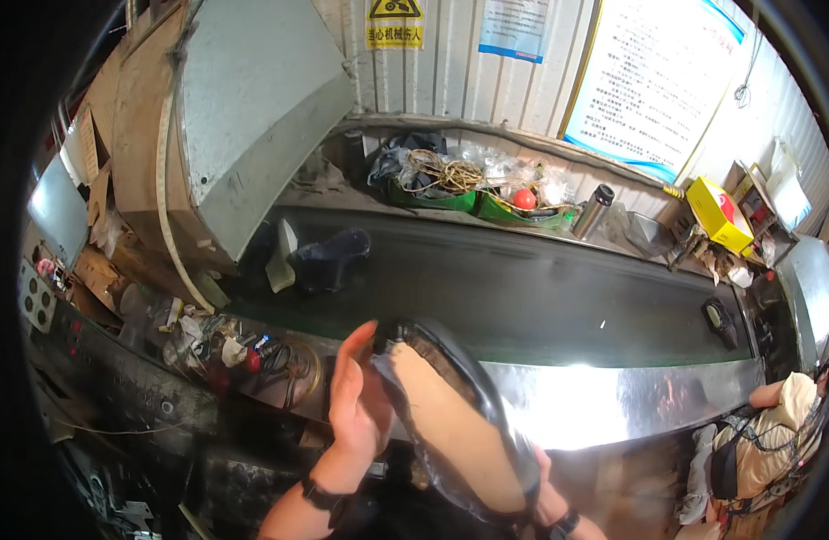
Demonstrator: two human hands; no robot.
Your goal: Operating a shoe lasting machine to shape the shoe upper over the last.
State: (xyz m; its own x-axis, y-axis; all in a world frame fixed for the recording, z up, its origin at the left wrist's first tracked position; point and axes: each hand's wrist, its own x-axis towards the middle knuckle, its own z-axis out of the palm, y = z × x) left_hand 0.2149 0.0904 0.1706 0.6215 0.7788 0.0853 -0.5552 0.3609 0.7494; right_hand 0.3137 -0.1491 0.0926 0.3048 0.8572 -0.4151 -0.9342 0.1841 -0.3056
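A black shoe upper (450, 423) is tilted in front of me, its underside turned up and showing a tan insole board with dark edges folded around it. My right hand (546, 490) grips its lower right end; most of those fingers are hidden behind it. Along the upper left edge of the shoe, my left hand (360, 405) has its fingers stretched out, close against the side. Whether the left palm presses on it I cannot tell. Beyond my hands runs a dark conveyor belt (522, 288), carrying a dark shoe piece (333, 259) and a pale one (282, 256) at left.
A grey metal hood (261, 99) covers the belt's left end. Green trays (432, 198) of cords and plastic, a steel flask (594, 211) and a yellow box (719, 214) line the back ledge. Another shoe (720, 322) lies far right. A person in beige (774, 436) is at lower right.
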